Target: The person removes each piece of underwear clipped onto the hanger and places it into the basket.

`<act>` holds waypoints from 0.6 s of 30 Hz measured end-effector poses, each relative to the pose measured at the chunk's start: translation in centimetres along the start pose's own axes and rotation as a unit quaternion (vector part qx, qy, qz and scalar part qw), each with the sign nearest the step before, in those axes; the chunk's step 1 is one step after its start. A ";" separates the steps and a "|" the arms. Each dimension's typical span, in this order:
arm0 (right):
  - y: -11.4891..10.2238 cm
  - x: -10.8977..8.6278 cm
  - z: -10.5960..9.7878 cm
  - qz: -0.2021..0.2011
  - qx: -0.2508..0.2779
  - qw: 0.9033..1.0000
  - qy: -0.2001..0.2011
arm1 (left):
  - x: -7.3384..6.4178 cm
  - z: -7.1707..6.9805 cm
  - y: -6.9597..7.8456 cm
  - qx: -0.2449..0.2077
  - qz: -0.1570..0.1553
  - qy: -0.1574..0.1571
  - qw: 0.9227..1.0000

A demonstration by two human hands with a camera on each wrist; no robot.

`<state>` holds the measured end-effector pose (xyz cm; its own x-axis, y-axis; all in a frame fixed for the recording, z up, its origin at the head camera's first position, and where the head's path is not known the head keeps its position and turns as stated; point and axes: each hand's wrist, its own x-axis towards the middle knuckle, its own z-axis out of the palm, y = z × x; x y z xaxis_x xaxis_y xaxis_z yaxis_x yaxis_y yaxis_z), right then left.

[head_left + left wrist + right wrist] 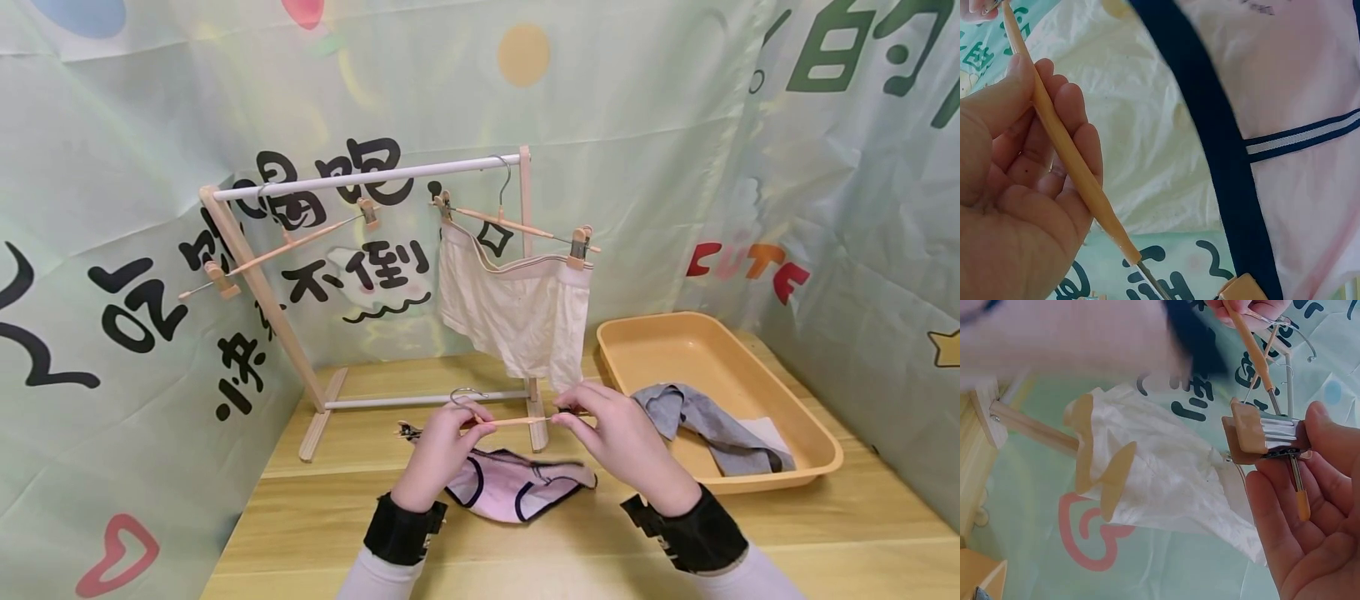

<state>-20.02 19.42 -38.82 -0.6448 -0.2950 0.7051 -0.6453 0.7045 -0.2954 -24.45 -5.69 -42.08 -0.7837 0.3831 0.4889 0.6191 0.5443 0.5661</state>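
My left hand (446, 442) holds the wooden bar of a clip hanger (1075, 159) near its hook, thumb on one side and fingers behind. My right hand (618, 429) pinches the clip (1263, 431) at the hanger's right end between thumb and fingers. That clip has no cloth in it. Pink underpants (502, 492) with navy trim hang below the bar, their left side up by the clip (408, 431) at the hanger's left end. Their right side droops loose. In the right wrist view they are a blur at the upper left.
A small rack (367, 177) stands behind my hands. White shorts (517, 308) hang from a clip hanger on its right; another hanger (292, 243) without clothes hangs left. To the right, a yellow tray (675, 325) on the wooden table (277, 533) holds grey cloth (712, 425).
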 end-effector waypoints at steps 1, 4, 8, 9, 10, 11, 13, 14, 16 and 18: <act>0.0 0.0 0.0 0.000 0.001 1.000 0.000 | 0.0 0.0 0.0 -0.001 0.000 0.000 1.000; 0.0 -0.1 0.0 0.005 0.002 1.000 0.000 | 0.0 0.0 0.0 -0.001 -0.006 -0.004 1.000; 0.0 -0.1 0.0 0.015 0.001 1.000 -0.001 | -0.1 -0.1 0.0 -0.001 -0.012 -0.007 1.000; 0.0 -0.1 0.0 0.018 -0.001 1.000 -0.002 | -0.1 -0.1 0.0 0.000 -0.013 -0.006 1.000; 0.0 -0.1 0.1 0.021 -0.002 1.000 -0.003 | -0.1 -0.2 0.0 0.000 -0.012 -0.005 1.000; 0.0 -0.1 0.1 0.023 -0.003 1.000 -0.004 | -0.1 -0.2 0.0 0.001 -0.013 -0.004 1.000; -0.1 0.0 0.1 0.025 -0.003 1.000 -0.005 | -0.1 -0.2 0.0 0.003 -0.013 0.000 1.000; -0.1 0.0 0.1 0.025 -0.003 1.000 -0.006 | -0.1 -0.3 0.0 0.005 -0.014 0.001 1.000; 0.0 0.1 0.1 0.025 -0.001 1.000 -0.010 | -0.1 -0.3 0.0 0.007 -0.013 0.001 1.000; 0.0 0.1 0.1 0.026 0.002 1.000 -0.013 | -0.1 -0.4 0.0 0.009 -0.014 0.000 1.000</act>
<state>-20.10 19.30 -38.85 -0.6881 -0.2750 0.6715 -0.6122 0.7167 -0.3339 -24.33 -5.98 -41.90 -0.8009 0.3678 0.4725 0.5958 0.5683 0.5675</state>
